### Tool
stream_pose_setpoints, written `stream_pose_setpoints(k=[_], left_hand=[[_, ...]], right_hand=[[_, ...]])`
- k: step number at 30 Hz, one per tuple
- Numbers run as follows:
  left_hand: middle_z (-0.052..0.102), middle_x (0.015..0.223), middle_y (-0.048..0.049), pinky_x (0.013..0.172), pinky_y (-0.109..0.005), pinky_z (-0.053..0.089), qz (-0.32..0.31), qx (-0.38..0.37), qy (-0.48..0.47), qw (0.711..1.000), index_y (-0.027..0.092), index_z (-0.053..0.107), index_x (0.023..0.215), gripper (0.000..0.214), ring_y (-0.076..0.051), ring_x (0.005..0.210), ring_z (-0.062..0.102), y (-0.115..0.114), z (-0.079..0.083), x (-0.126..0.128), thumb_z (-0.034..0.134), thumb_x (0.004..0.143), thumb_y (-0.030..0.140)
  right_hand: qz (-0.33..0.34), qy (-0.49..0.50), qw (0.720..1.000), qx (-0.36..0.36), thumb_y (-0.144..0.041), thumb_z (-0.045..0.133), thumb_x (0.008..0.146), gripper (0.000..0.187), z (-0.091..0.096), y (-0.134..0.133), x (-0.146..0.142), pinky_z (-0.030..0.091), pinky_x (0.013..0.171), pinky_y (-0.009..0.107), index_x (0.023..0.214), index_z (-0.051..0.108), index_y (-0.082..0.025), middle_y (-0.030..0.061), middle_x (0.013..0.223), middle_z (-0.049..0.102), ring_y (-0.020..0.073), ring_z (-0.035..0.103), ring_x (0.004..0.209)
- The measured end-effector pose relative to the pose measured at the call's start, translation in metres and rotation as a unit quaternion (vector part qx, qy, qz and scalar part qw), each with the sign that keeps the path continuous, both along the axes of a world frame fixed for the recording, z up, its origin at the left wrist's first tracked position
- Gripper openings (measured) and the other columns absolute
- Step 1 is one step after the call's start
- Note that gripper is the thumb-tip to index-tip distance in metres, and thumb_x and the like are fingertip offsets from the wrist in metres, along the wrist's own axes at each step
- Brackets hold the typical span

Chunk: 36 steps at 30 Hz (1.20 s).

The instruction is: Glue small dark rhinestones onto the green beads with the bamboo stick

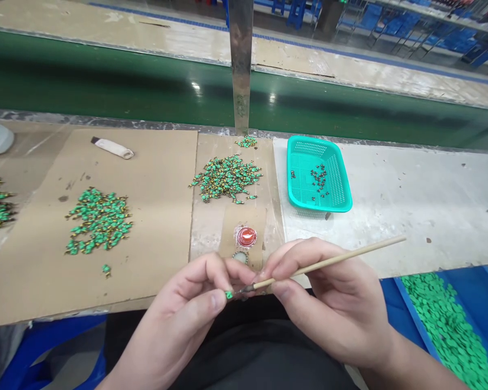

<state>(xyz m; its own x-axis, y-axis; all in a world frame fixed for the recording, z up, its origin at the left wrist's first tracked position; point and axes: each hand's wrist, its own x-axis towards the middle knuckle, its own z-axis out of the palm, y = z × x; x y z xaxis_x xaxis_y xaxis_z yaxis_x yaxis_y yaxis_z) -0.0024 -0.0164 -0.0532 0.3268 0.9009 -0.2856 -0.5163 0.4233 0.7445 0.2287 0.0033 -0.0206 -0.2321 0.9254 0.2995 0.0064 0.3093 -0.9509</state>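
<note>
My left hand pinches a tiny green piece between thumb and forefinger, low in the middle of the view. My right hand grips a thin wooden paintbrush, whose tip touches the green piece. Just beyond my fingers sit a small cap of red paint and a second small cap on taped cardboard. Two heaps of green and gold pieces lie further back, one in the middle and one to the left.
A teal plastic basket with a few dark pieces stands right of the middle heap. A blue tray of green chips lies at the lower right. A white tube rests on the cardboard. A metal post rises before a green conveyor belt.
</note>
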Motion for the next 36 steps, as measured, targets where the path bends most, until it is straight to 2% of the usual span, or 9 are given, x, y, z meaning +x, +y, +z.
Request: stream_pose_setpoints(k=[12,18,24,29,32,34,36], left_hand=[[0.093,0.103,-0.0057,0.091,-0.026,0.066,0.002,0.002,0.014,1.0,0.027,0.092,0.089,0.022,-0.024,0.101,0.085,0.001,-0.003,-0.001,0.102,0.099,0.043],[0.092,0.099,-0.0053,0.087,-0.025,0.065,0.011,0.004,0.019,1.0,0.027,0.092,0.088,0.023,-0.023,0.097,0.084,0.002,-0.002,-0.001,0.104,0.097,0.045],[0.091,0.101,-0.0069,0.091,-0.03,0.067,0.01,0.002,0.026,1.0,0.026,0.091,0.086,0.024,-0.026,0.098,0.083,0.0,-0.003,-0.001,0.104,0.096,0.045],[0.092,0.106,-0.0056,0.095,-0.032,0.069,0.017,-0.028,0.019,0.999,0.027,0.091,0.087,0.024,-0.026,0.099,0.085,-0.001,-0.003,-0.003,0.105,0.094,0.044],[0.094,0.109,-0.0061,0.099,-0.033,0.073,0.016,-0.017,0.025,0.999,0.027,0.091,0.087,0.022,-0.029,0.107,0.089,-0.001,-0.007,-0.007,0.104,0.095,0.044],[0.094,0.105,-0.0061,0.098,-0.035,0.076,0.042,-0.031,0.047,0.998,0.028,0.089,0.082,0.026,-0.034,0.113,0.091,-0.001,-0.013,-0.012,0.105,0.091,0.045],[0.094,0.102,-0.006,0.097,-0.039,0.079,0.073,-0.057,0.066,0.993,0.028,0.086,0.078,0.028,-0.039,0.118,0.092,0.0,-0.024,-0.022,0.106,0.088,0.044]], right_hand=[[-0.001,0.0,1.0,0.003,-0.004,0.085,0.1,0.025,0.003,0.001,-0.002,0.075,0.087,0.032,0.11,0.083,-0.027,0.0033,0.104,0.092,0.0209,0.091,0.094],[0.008,0.003,1.0,0.004,-0.002,0.082,0.099,0.027,0.002,0.001,-0.002,0.074,0.086,0.031,0.11,0.082,-0.027,0.0026,0.104,0.092,0.0205,0.091,0.093],[0.007,0.008,1.0,0.0,-0.001,0.082,0.099,0.028,-0.001,0.002,-0.002,0.074,0.086,0.032,0.11,0.083,-0.027,0.0025,0.102,0.091,0.021,0.09,0.093],[0.022,0.071,0.997,-0.012,0.0,0.082,0.101,0.03,0.001,0.004,0.002,0.075,0.09,0.033,0.113,0.085,-0.027,0.0025,0.105,0.089,0.0197,0.088,0.095],[-0.02,0.1,0.995,0.013,-0.001,0.086,0.101,0.028,0.003,0.013,0.018,0.072,0.075,0.029,0.112,0.086,-0.026,0.0011,0.098,0.085,0.0169,0.084,0.083],[-0.055,0.113,0.991,0.037,-0.005,0.083,0.106,0.025,0.004,0.024,0.035,0.067,0.06,0.025,0.115,0.085,-0.028,-0.0023,0.087,0.083,0.0141,0.079,0.067],[-0.08,0.12,0.988,0.061,-0.012,0.079,0.112,0.018,0.005,0.041,0.055,0.067,0.057,0.026,0.116,0.081,-0.029,-0.0044,0.081,0.084,0.0147,0.079,0.06]])
